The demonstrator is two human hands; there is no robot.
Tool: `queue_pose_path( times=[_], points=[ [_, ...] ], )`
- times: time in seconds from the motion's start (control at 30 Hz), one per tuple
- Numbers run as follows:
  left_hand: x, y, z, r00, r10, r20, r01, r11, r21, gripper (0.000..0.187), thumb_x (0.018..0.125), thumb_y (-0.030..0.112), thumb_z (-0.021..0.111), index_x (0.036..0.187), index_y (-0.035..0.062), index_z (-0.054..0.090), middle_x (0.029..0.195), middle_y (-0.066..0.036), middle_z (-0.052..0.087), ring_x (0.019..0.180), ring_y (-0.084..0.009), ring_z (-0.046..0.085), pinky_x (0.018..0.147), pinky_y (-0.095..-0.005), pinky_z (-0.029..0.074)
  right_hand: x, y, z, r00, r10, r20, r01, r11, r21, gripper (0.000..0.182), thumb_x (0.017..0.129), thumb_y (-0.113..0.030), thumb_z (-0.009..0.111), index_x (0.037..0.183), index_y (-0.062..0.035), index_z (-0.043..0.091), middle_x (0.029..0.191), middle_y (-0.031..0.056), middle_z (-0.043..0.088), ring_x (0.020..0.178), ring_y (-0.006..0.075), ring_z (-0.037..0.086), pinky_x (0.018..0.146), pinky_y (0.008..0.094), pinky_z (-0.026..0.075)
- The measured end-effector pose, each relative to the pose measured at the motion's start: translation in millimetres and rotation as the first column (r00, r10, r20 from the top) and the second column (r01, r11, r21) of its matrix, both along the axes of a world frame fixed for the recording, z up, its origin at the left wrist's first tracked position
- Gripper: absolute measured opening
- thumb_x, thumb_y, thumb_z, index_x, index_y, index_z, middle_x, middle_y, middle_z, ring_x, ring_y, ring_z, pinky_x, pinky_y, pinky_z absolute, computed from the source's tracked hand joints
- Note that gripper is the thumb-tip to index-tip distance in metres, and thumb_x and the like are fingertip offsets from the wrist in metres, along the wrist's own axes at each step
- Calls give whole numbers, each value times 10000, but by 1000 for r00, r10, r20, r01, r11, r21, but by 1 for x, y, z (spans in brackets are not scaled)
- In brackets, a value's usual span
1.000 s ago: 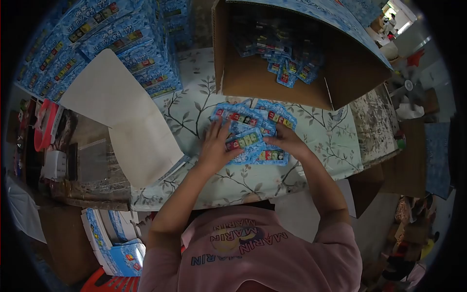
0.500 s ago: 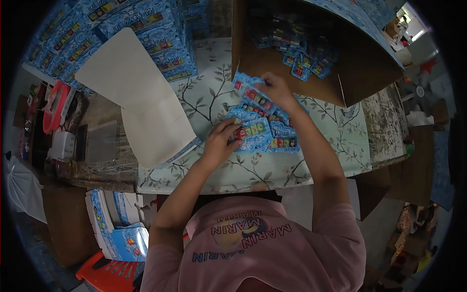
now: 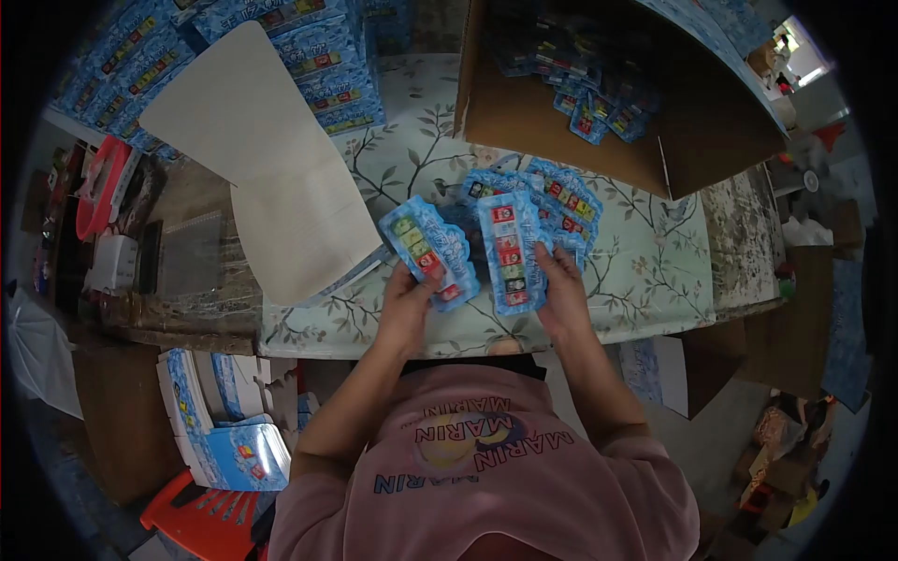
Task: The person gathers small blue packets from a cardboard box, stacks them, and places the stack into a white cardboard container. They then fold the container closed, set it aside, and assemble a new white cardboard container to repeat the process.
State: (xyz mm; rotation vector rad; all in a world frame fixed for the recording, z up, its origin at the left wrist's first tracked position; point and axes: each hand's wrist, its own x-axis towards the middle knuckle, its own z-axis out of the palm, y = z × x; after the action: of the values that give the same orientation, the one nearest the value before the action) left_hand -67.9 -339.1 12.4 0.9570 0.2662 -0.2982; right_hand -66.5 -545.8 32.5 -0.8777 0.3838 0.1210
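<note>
Between thumb and fingers, my left hand (image 3: 406, 307) grips blue card packs (image 3: 418, 231), tilted, with a row of small coloured squares on the front one. Closed on the edge of another blue pack (image 3: 505, 245) is my right hand (image 3: 564, 292); that pack stands nearly lengthwise toward me, its coloured squares in a column. Just behind the right hand's pack, several more blue packs (image 3: 572, 194) lie overlapping on the flowered tablecloth (image 3: 412, 131). A narrow gap separates what the two hands hold.
A cardboard box (image 3: 524, 131) lies open toward me at the back right, with loose blue packs (image 3: 589, 117) inside. Blue printed boxes (image 3: 327, 79) are stacked at the back left. An unfolded pale cardboard sheet (image 3: 281, 187) lies left of my hands. Below sits an orange chair (image 3: 201, 510).
My right hand has come toward me from near the box, bringing a pack. My left hand has moved slightly left and now holds packs apart from the pile.
</note>
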Motion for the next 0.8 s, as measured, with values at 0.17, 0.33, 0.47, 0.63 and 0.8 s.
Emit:
queue_pose_path(
  times=[0.17,0.33,0.47,0.63,0.8],
  points=[
    [-26,2,-11,970,-231,-75,222,969,-108,333,909,62,552,1235,40,485,1183,-70,562,1093,-181,538,941,-361,430,4,30,-17,951,221,216,-84,857,-509,207,918,-206,600,1010,-21,587,911,-5,605,720,66,522,622,244,459],
    [-31,28,23,776,-220,590,-547,230,805,469,792,157,703,1199,25,512,1121,-109,582,1057,-262,551,929,-370,423,6,18,4,775,572,268,133,267,-955,179,882,-140,619,1016,-26,583,857,80,646,735,141,619,651,278,479],
    [-12,22,45,608,-634,478,-620,-3,785,546,688,180,762,1161,22,539,1036,-122,577,1013,-317,548,888,-373,439,21,31,18,571,787,234,113,207,-972,183,862,-150,635,995,-33,594,849,118,639,723,196,638,638,303,492],
    [-4,26,25,664,-695,276,-233,158,960,511,627,183,789,1064,13,585,1017,-130,573,932,-338,553,857,-379,433,80,31,11,676,723,146,389,-182,-903,383,768,-284,706,1030,-22,611,850,134,615,834,293,601,710,401,461],
    [2,28,29,642,-673,367,-373,144,917,471,600,190,806,994,23,610,1088,-144,553,1035,-346,506,896,-448,398,99,48,-6,652,743,153,522,-294,-801,367,760,-320,704,974,-37,612,762,119,576,781,280,584,678,408,455]
  ],
)
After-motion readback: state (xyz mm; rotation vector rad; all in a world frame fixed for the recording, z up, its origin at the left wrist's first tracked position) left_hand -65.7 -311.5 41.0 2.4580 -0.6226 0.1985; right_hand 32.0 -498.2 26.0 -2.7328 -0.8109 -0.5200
